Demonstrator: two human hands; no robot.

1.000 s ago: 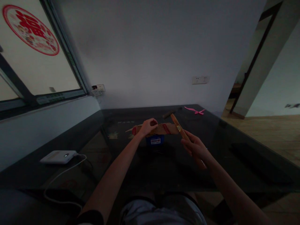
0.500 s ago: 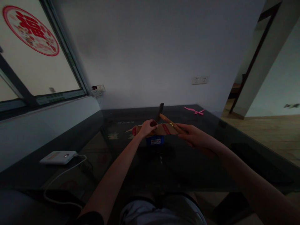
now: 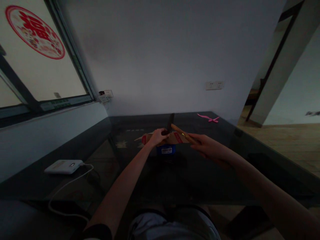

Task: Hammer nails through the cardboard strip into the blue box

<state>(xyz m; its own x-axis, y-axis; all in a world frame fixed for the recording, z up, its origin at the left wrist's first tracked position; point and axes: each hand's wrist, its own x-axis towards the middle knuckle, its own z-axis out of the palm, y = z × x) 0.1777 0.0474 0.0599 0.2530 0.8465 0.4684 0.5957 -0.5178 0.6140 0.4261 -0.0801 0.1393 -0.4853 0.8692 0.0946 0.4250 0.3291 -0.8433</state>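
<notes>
My right hand [image 3: 206, 146] grips the wooden handle of a hammer [image 3: 180, 131], whose dark head [image 3: 170, 122] stands just above my left hand. My left hand [image 3: 158, 136] is closed in a pinch on top of a flat brown cardboard piece [image 3: 175, 138] with red markings. What the left fingers pinch is too small to make out. The cardboard rests on a small blue box [image 3: 165, 149] on the dark glass table [image 3: 200, 173].
A white power bank [image 3: 63, 166] with a white cable [image 3: 62, 191] lies at the table's left. A pink ribbon [image 3: 208, 118] lies at the far right corner. Wall sockets [image 3: 214, 85] sit on the back wall, a window at left, a doorway at right.
The hammer has swung from lying back to the right, with its head far from my left hand, over to the left, so its head now stands by my left fingers.
</notes>
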